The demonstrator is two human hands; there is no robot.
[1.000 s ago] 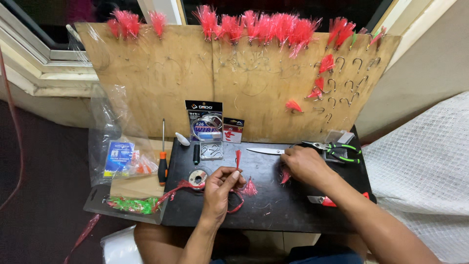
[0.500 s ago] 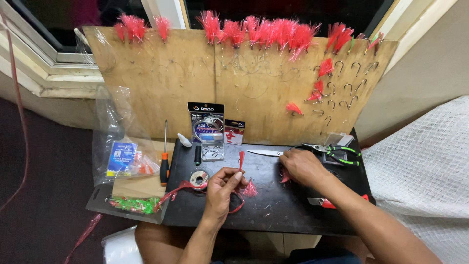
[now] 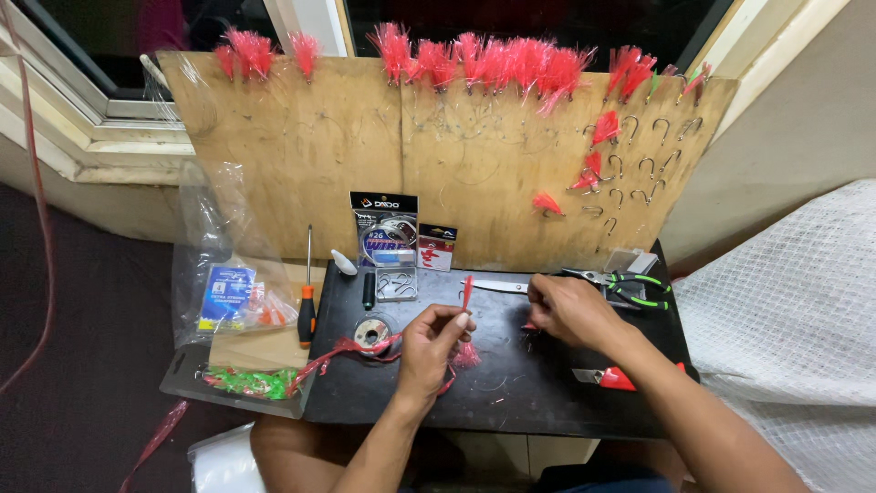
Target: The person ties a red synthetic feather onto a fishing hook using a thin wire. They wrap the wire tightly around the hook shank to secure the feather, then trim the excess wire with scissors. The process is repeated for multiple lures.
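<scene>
While the left hand (image 3: 433, 340) pinches a red feather strip (image 3: 467, 290), the right hand's (image 3: 568, 310) grip closes on red fibres (image 3: 529, 325).

Red feather tufts (image 3: 511, 64), black tabletop (image 3: 547, 393), green-black pliers (image 3: 630, 288), orange-handled screwdriver (image 3: 307, 306).

1. A white-framed window (image 3: 100, 100) runs along the top, its glass dark; perhaps night outside.
2. A plywood board (image 3: 301, 164) leans against the sill.
3. A plain beige wall (image 3: 803, 100) stands to the right.
4. The floor (image 3: 82, 365) looks dark.
</scene>
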